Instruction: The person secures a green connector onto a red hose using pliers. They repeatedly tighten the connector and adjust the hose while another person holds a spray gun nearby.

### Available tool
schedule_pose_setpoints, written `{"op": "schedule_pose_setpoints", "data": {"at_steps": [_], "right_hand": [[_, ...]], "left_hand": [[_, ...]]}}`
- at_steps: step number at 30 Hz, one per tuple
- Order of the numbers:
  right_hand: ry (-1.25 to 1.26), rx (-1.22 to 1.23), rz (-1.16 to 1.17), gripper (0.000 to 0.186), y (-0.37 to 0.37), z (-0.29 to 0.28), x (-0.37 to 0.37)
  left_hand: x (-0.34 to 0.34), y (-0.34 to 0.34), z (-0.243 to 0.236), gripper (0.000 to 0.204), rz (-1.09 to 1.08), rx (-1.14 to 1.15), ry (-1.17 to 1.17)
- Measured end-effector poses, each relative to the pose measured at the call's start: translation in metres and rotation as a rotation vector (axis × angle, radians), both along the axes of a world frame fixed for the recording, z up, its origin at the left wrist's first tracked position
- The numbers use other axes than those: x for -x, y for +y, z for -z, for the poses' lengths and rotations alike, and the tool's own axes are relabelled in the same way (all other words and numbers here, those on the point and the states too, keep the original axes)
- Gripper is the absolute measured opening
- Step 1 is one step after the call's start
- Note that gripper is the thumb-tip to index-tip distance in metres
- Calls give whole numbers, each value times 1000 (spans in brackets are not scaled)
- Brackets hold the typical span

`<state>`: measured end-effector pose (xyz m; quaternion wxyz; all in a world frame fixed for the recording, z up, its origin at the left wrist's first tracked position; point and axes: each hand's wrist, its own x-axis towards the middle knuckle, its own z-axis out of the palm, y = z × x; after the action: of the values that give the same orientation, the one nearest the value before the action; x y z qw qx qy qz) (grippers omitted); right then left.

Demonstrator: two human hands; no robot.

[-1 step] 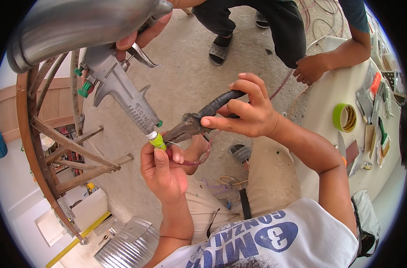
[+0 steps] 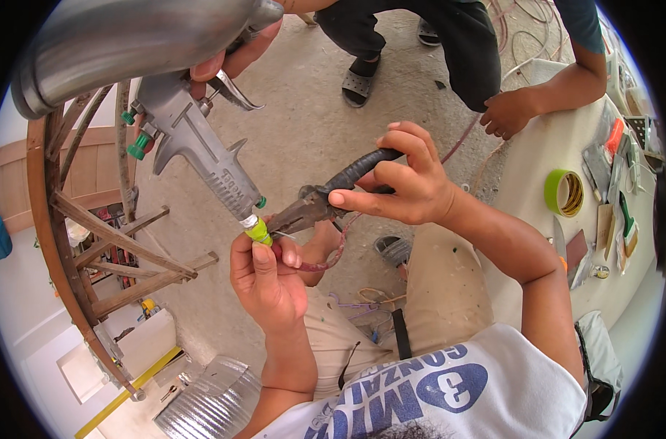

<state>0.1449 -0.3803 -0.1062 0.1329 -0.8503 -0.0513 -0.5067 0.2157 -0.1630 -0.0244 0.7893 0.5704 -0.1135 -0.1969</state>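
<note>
Now the left hand [image 2: 263,274] pinches the green fitting [image 2: 259,231] at the spray gun [image 2: 194,143] base while the right hand [image 2: 402,183] squeezes pliers [image 2: 325,199] beside it, fitting not yet off.

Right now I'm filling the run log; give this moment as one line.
left hand: pinches green fitting | right hand: grips pliers at fitting | spray gun: held by another person's hand

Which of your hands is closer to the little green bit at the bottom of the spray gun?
Left. The left hand pinches the green fitting under the spray gun. The right hand is off to the right, holding pliers.
</note>
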Motion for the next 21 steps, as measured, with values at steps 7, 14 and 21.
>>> {"op": "schedule_pose_setpoints", "data": {"at_steps": [7, 14, 21], "right_hand": [[48, 11, -39, 51, -2, -1, 2], [56, -2, 10, 54, -1, -2, 0], [-15, 19, 55, 53, 3, 6, -3]], "left_hand": [[1, -1, -5, 33, 41, -1, -1], [1, -7, -7, 34, 34, -61, -14], [1, -7, -9, 34, 48, -56, -32]]}}
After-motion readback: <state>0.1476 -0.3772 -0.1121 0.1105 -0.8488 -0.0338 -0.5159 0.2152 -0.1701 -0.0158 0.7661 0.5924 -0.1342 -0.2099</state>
